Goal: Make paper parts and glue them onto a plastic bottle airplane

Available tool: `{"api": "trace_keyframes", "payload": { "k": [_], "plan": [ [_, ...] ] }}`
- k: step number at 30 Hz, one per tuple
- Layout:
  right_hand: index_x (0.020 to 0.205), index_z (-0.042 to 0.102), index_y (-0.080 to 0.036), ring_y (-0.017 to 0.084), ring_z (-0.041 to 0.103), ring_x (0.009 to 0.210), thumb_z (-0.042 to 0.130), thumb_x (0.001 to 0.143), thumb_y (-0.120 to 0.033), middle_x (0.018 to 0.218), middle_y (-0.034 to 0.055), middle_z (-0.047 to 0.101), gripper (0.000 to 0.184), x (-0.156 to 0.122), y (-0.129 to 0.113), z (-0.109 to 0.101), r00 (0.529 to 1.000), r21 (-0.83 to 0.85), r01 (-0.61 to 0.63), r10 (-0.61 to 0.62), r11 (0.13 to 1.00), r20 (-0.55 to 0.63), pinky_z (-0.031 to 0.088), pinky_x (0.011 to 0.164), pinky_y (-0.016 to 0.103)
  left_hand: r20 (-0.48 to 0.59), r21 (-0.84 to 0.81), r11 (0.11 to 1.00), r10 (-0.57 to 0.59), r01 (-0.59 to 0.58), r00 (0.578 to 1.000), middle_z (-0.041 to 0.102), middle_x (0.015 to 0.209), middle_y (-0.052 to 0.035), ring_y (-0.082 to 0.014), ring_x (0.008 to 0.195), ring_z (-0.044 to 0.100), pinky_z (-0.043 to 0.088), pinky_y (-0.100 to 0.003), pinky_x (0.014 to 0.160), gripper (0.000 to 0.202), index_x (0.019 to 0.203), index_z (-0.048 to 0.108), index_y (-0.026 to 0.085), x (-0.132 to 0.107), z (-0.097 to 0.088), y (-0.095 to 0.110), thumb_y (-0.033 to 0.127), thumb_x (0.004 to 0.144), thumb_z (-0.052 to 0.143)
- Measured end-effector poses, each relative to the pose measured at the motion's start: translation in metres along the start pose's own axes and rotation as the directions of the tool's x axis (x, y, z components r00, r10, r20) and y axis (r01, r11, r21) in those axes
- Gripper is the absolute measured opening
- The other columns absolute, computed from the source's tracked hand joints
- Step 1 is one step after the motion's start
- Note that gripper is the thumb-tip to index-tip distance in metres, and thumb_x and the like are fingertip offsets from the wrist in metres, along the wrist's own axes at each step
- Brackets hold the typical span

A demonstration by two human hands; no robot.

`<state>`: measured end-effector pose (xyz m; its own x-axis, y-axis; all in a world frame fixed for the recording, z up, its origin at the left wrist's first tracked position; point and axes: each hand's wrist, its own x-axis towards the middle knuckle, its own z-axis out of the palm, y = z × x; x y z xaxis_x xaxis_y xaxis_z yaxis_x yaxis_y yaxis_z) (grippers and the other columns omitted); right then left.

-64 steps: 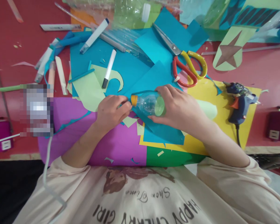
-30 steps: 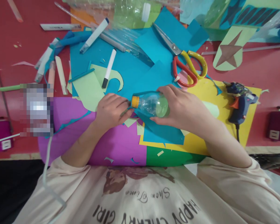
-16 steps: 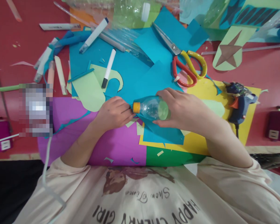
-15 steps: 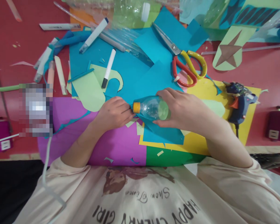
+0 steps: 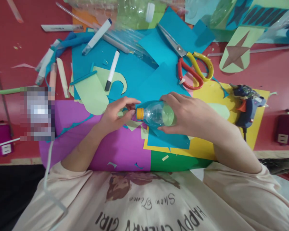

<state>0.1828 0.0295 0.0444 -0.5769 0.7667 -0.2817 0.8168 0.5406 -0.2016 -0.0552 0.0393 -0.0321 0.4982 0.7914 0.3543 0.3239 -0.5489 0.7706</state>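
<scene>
A clear plastic bottle (image 5: 152, 113) lies on its side above the paper, its orange cap (image 5: 140, 113) pointing left. My right hand (image 5: 183, 112) is closed around the bottle's wide end, where a pale green disc-like area (image 5: 168, 114) shows. At the cap end is my left hand (image 5: 119, 112), open, with thumb and forefinger apart and their tips close to the cap; whether they touch it I cannot tell. Beneath the bottle are blue paper (image 5: 168, 138) and small pale green scraps (image 5: 133, 124).
Scissors (image 5: 180, 51) with red and yellow handles lie beyond the bottle. To the right is a blue glue gun (image 5: 247, 109) on yellow paper (image 5: 258, 106). Markers (image 5: 112, 70) and pale green cutouts (image 5: 92, 93) lie left of centre. A blurred-out device (image 5: 38, 112) with a cable stands at far left.
My left hand's fingers have spread from a closed grip near the cap, leaving the cap's left end uncovered. The bottle has barely shifted in my right hand.
</scene>
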Motion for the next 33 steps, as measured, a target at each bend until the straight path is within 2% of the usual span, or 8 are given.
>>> {"api": "trace_keyframes", "payload": {
  "k": [4,9,13,24,27,31,33],
  "plan": [
    [0.112,0.058,-0.01,0.033,0.067,0.086,0.065,0.075,-0.047,0.106,0.0192,0.067,0.053,-0.0001,-0.0027,-0.0042,0.999,0.0,-0.011,0.011,1.0,0.045,0.045,0.063,0.037,0.033,-0.103,0.99,-0.091,0.094,0.995,0.072,0.088,-0.0053,-0.0143,0.075,0.067,0.053,-0.025,0.063,0.028,0.099,0.067,0.022,-0.0001,0.0001,-0.0011,0.043,0.094,0.05],
    [0.114,0.057,-0.009,0.034,0.067,0.088,0.066,0.075,-0.048,0.107,0.0194,0.067,0.055,-0.0005,-0.0049,-0.007,0.995,-0.011,-0.011,0.012,1.0,0.097,0.047,0.066,0.038,0.012,-0.14,0.985,-0.098,0.099,0.995,0.072,0.08,-0.0044,-0.014,0.071,0.067,0.051,-0.025,0.059,0.03,0.09,0.068,0.022,-0.0024,0.0015,-0.0047,0.048,0.092,0.053],
    [0.113,0.058,-0.009,0.034,0.067,0.087,0.066,0.076,-0.046,0.107,0.0191,0.066,0.053,-0.0017,-0.0051,-0.0071,0.995,-0.009,0.005,-0.004,1.0,0.095,0.047,0.064,0.037,0.017,-0.126,0.987,-0.099,0.1,0.995,0.071,0.077,-0.0033,-0.0129,0.07,0.066,0.05,-0.024,0.057,0.03,0.086,0.067,0.021,-0.0028,0.002,-0.0041,0.047,0.093,0.053],
    [0.106,0.06,-0.012,0.028,0.064,0.077,0.063,0.076,-0.045,0.096,0.0147,0.068,0.044,-0.0037,0.0002,0.0026,0.995,0.014,0.061,-0.06,0.998,-0.081,0.04,0.057,0.032,-0.015,-0.073,0.989,-0.132,0.131,0.991,0.073,0.077,-0.0034,-0.0122,0.068,0.067,0.051,-0.022,0.057,0.037,0.081,0.066,0.02,-0.0046,0.004,-0.0034,0.052,0.092,0.051],
    [0.108,0.059,-0.012,0.029,0.064,0.078,0.062,0.078,-0.046,0.097,0.0152,0.068,0.046,-0.0045,0.0011,0.0005,0.993,0.011,0.058,-0.056,0.998,-0.103,0.041,0.058,0.034,-0.038,-0.08,0.992,-0.102,0.099,0.994,0.073,0.08,-0.0043,-0.0132,0.07,0.068,0.052,-0.024,0.059,0.031,0.085,0.067,0.021,-0.0024,0.0039,-0.0049,0.047,0.092,0.052],
    [0.11,0.059,-0.01,0.03,0.065,0.081,0.064,0.077,-0.047,0.099,0.0163,0.068,0.05,-0.0055,0.0023,-0.0041,0.995,0.028,0.048,-0.045,0.998,-0.091,0.042,0.06,0.035,-0.117,-0.075,0.996,0.043,-0.052,0.992,0.073,0.08,-0.0033,-0.0137,0.073,0.069,0.054,-0.025,0.063,0.018,0.088,0.067,0.022,0.0009,0.0047,-0.0068,0.035,0.092,0.056],
    [0.11,0.059,-0.01,0.029,0.065,0.081,0.065,0.076,-0.047,0.098,0.0158,0.068,0.051,-0.0057,0.0032,-0.0048,0.994,0.038,0.047,-0.043,0.998,-0.101,0.042,0.06,0.034,-0.133,-0.065,0.996,0.055,-0.064,0.99,0.074,0.083,-0.0041,-0.0149,0.079,0.07,0.056,-0.026,0.066,0.015,0.088,0.067,0.022,0.0007,0.0049,-0.0069,0.033,0.092,0.057]
  ]
}}
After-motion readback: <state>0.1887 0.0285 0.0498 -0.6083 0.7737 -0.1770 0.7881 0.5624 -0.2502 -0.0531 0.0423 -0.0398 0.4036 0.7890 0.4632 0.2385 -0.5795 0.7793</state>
